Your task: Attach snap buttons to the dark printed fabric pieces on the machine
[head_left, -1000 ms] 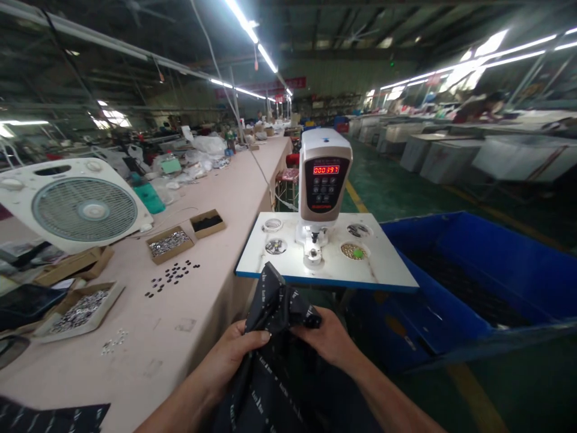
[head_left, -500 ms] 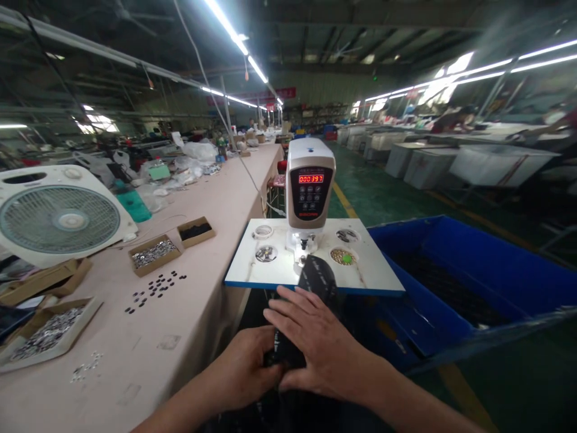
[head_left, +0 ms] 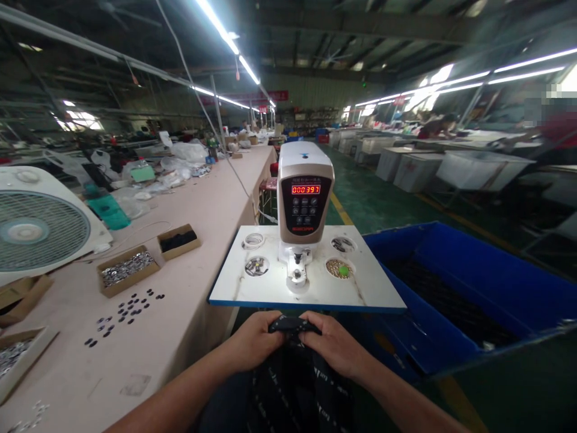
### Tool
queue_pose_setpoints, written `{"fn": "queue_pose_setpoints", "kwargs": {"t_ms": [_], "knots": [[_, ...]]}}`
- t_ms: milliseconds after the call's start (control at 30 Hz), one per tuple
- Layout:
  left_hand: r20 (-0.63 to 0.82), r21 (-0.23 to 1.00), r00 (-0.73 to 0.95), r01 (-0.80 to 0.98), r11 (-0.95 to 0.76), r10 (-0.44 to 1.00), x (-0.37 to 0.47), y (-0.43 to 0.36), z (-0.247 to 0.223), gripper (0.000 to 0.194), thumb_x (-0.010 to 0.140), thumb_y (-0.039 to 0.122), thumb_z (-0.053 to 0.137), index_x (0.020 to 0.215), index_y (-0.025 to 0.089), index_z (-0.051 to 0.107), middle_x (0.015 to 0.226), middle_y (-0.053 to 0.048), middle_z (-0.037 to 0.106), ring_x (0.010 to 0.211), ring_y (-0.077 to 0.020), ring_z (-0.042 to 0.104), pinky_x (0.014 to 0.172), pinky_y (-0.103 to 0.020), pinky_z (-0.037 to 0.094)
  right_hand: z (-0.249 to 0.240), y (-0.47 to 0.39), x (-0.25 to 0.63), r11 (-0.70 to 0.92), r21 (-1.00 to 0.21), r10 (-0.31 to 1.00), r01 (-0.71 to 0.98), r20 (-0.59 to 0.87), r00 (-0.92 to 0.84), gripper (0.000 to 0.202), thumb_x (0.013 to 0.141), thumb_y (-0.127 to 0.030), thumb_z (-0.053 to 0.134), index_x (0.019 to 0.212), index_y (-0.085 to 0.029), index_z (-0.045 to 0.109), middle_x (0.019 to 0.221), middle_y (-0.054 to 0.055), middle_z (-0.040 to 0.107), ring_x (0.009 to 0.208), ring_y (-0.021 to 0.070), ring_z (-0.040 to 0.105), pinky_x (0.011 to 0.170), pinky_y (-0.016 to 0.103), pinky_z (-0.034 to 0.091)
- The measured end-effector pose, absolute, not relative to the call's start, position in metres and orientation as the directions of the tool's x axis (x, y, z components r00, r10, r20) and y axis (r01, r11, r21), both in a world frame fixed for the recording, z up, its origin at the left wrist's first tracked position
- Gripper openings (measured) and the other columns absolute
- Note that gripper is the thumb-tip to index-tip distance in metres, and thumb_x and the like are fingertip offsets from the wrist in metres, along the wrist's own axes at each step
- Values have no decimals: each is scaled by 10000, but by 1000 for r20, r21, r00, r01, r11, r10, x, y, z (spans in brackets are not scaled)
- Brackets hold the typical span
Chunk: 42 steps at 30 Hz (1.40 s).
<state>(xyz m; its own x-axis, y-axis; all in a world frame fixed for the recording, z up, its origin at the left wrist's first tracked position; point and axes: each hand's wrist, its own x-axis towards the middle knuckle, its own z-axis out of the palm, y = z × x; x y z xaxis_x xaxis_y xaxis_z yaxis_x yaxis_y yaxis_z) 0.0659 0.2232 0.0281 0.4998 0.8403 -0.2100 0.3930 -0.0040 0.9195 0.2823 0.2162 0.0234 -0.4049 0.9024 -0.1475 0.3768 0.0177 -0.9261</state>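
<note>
A black fabric piece with small white lettering [head_left: 293, 376] hangs between my hands in front of the white work plate [head_left: 279, 294]. My left hand [head_left: 256, 340] pinches its top edge on the left; my right hand [head_left: 333, 343] grips the same edge on the right. The stretch of cloth between them is drawn across and folded over. Beyond stands a snap-fastening machine [head_left: 302, 204] with a red display reading 000397. Its lower die [head_left: 296, 275] is uncovered, apart from the cloth. Round wells in the plate hold small metal parts [head_left: 256, 266] and brass-coloured pieces [head_left: 333, 269].
On the left, a long table [head_left: 180, 288] carries a box fan [head_left: 45, 222], a carton of metal fasteners [head_left: 128, 270], a carton of black pieces [head_left: 178, 240] and loose dark discs [head_left: 121, 313]. A large blue bin [head_left: 433, 240] with dark cloth inside stands right of the plate.
The cloth has come off the machine's die and back towards me. My right hand, earlier lying over the cloth with fingers extended, now pinches its edge opposite my left. The view has shifted slightly.
</note>
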Motion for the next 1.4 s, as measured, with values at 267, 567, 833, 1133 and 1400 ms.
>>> {"fn": "queue_pose_setpoints", "kwargs": {"t_ms": [267, 567, 833, 1133, 1400], "knots": [[-294, 931, 493, 341, 128, 819, 84, 274, 3, 141, 746, 297, 581, 745, 157, 569, 617, 52, 458, 584, -107, 365, 542, -242, 269, -7, 259, 292, -23, -898, 948, 438, -159, -277, 206, 815, -376, 712, 746, -182, 698, 680, -27, 637, 679, 160, 557, 619, 249, 363], [-336, 942, 565, 200, 270, 754, 87, 317, -1, 251, 758, 359, 669, 860, 130, 682, 761, -7, 658, 680, -145, 550, 656, -240, 404, -20, 298, 295, -306, -946, 891, 106, -324, -317, 280, 798, -432, 730, 888, -168, 743, 774, 0, 714, 719, 177, 604, 649, 253, 425], [-440, 897, 416, 255, 362, 796, 99, 353, -7, 209, 678, 309, 656, 796, 138, 686, 654, -5, 657, 567, -144, 545, 554, -238, 385, -19, 337, 299, -221, -954, 920, 200, -272, -281, 371, 763, -502, 727, 856, -143, 732, 744, 8, 700, 704, 183, 594, 649, 262, 409], [-438, 893, 352, 274, 356, 827, 104, 373, -11, 219, 664, 339, 668, 760, 142, 670, 657, -10, 661, 584, -153, 556, 553, -240, 379, -20, 361, 297, -60, -870, 979, 490, -147, -141, 292, 782, -451, 659, 746, -163, 693, 687, -2, 648, 687, 176, 574, 614, 256, 363], [-439, 888, 323, 295, 352, 838, 106, 380, -11, 178, 626, 313, 657, 697, 150, 651, 597, 10, 618, 562, -140, 512, 530, -241, 336, -20, 371, 296, -74, -830, 983, 552, -154, -100, 272, 771, -421, 683, 752, -155, 737, 679, 11, 686, 695, 187, 610, 595, 252, 365]]}}
